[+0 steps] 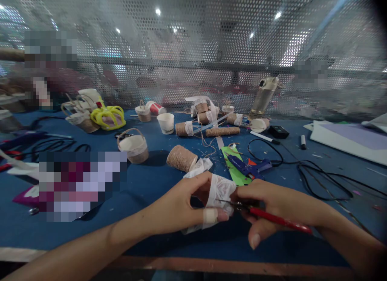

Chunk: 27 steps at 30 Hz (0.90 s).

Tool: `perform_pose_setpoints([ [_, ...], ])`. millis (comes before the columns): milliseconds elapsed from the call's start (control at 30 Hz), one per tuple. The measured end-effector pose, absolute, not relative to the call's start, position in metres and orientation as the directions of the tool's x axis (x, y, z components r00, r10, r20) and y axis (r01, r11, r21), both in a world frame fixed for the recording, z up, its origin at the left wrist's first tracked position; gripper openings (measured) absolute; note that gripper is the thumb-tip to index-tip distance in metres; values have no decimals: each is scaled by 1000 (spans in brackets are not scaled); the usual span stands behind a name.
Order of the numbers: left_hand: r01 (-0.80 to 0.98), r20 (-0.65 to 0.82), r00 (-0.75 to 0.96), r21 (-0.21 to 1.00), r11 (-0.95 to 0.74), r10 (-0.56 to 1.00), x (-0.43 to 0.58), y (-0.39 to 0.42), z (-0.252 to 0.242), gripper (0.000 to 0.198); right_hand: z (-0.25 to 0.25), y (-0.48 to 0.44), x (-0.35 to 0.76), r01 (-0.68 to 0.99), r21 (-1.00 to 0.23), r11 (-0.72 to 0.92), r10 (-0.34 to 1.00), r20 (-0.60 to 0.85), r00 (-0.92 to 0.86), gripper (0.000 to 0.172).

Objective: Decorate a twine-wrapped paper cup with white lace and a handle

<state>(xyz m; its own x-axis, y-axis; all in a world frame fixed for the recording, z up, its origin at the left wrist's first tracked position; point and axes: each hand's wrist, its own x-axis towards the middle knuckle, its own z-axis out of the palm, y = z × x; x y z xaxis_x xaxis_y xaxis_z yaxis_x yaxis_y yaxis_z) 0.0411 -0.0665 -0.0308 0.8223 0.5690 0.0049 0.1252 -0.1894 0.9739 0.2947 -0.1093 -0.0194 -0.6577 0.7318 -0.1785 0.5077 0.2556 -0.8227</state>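
Observation:
My left hand (196, 200) pinches a strip of white lace (222, 188), its thumb, which wears a bandage, at the strip's lower part. In my right hand (263, 204) is a pair of scissors (272, 218) with red handles, the thumb held apart from them. The scissors' dark blades lie against the lace, pointing left; whether they are cutting through it I cannot tell. More of the lace trails behind my left hand toward a twine-wrapped cup (181, 158) lying on its side.
A blue glue gun (250, 166) rests on green paper (234, 162), its black cord curling right. A small basket (133, 148), a white paper cup (165, 123), a twine roll (222, 131) and several decorated cups stand or lie farther back. A perforated metal screen (187, 51) rises behind the blue table (136, 240).

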Motion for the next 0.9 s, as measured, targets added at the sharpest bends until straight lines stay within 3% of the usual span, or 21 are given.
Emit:
perform_pose_setpoints([
  [167, 41, 91, 720, 984, -172, 688, 40, -71, -32, 48, -16, -109, 293, 467, -845, 261, 713, -157, -684, 49],
  [300, 20, 106, 788, 980, -197, 606, 42, -71, -31, 61, -16, -110, 290, 480, -842, 246, 710, -181, -681, 48],
  [500, 149, 154, 798, 887, -437, 583, 46, -69, -33, 21, -14, -113, 286, 541, -832, 122, 775, -261, -576, 62],
  [733, 128, 145, 868, 858, -497, 474, 47, -69, -30, 30, -27, -112, 292, 306, -951, -51, 703, -252, -665, 76],
  [900, 210, 128, 895, 725, -656, 427, 46, -71, -31, 45, -34, -113, 290, 91, -989, -114, 668, -144, -730, 76],
])
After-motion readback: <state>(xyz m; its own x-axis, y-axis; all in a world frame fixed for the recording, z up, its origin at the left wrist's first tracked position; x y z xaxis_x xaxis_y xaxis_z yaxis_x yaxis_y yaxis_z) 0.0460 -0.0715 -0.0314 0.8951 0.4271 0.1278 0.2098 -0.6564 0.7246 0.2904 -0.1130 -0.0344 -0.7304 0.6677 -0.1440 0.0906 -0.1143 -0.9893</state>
